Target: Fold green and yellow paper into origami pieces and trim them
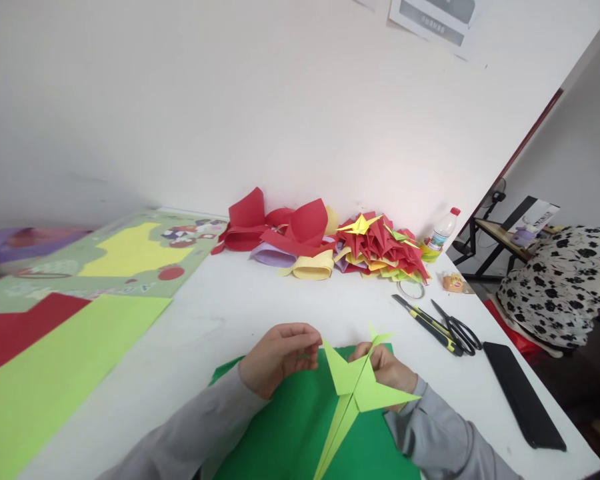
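With the light green folded paper (357, 390) as clock centre, over a dark green sheet (290, 427), the right hand (384, 368) closes on it near its upper end, partly hidden behind it. The left hand (285, 357) is loosely curled, fingertips by the paper's 11 o'clock point; whether they grip it cannot be told. Around the white counter (220, 293): a heap of red folded pieces (380, 248) at 12, a bottle (439, 239) at 1, scissors (447, 318) at 2 overlapping a cutter (437, 331), a black slab (524, 395) at 3, a lime sheet (80, 373) at 9, curled red paper (300, 227) at 11.
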